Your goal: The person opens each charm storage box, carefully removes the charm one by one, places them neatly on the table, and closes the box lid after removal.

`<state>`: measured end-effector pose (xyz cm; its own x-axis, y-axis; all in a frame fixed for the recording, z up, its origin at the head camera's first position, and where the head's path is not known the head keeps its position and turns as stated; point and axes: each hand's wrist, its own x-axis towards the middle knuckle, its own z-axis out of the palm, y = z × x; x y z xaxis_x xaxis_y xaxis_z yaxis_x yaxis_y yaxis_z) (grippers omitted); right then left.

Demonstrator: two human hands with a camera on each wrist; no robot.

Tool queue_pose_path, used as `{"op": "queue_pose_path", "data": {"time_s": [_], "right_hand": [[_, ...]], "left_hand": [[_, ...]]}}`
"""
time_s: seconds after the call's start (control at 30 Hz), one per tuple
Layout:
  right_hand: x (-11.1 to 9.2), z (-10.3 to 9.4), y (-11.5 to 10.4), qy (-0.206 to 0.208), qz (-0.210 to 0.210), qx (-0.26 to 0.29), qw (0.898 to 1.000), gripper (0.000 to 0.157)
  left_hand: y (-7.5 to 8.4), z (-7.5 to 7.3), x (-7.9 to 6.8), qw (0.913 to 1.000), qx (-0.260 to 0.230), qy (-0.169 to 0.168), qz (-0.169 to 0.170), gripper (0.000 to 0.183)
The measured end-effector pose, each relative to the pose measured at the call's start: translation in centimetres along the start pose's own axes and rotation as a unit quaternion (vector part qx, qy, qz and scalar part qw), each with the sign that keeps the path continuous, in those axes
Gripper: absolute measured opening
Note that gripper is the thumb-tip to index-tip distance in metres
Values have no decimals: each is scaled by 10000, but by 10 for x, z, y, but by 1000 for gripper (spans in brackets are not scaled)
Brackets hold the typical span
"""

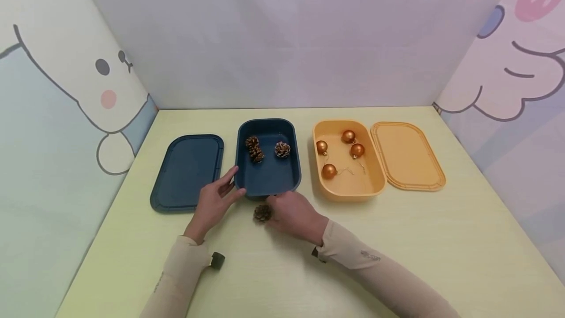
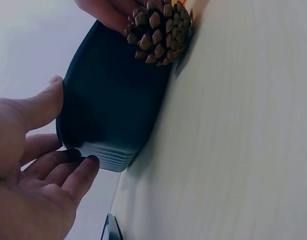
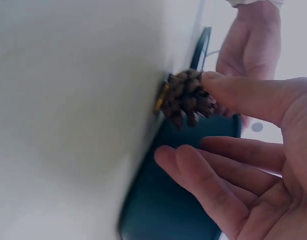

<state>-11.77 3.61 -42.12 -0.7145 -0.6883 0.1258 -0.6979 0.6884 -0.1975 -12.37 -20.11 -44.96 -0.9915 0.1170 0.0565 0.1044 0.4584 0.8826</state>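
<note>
A navy-blue box (image 1: 267, 180) holds several brown pine cones, two end to end at its left and one pine cone (image 1: 282, 149) at its right. My left hand (image 1: 213, 206) touches the box's near-left corner, thumb at the rim and loosely bent fingers along the outer wall. Just in front of the box sits another pine cone (image 1: 262, 213), low over the tabletop. My right hand (image 1: 296, 216) reaches it from the right. In the right wrist view the thumb (image 3: 233, 92) overlaps the cone's edge, while the fingers (image 3: 213, 192) stay apart below it.
A navy lid (image 1: 187, 173) lies left of the box. To the right stands a yellow box (image 1: 348, 195) with several copper-coloured baubles (image 1: 329, 171) inside. Its yellow lid (image 1: 408, 156) lies beyond it. Walls (image 1: 282, 38) border the pale table (image 1: 397, 239) at the back and sides.
</note>
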Motion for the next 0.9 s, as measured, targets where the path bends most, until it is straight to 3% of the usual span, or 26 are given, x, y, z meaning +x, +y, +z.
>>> {"op": "queue_pose_path", "data": {"time_s": [0.27, 0.53, 0.9], "right_hand": [[3, -26, 7, -459, -67, 554, 9974, 24], [15, -53, 17, -222, -480, 1682, 9843, 20], [33, -75, 25, -67, -533, 1743, 9832, 21]], "left_hand": [[0, -1, 0, 10000, 0, -8, -56, 66], [0, -1, 0, 10000, -41, -10, -61, 66], [1, -1, 1, 10000, 34, -5, -27, 66]]}}
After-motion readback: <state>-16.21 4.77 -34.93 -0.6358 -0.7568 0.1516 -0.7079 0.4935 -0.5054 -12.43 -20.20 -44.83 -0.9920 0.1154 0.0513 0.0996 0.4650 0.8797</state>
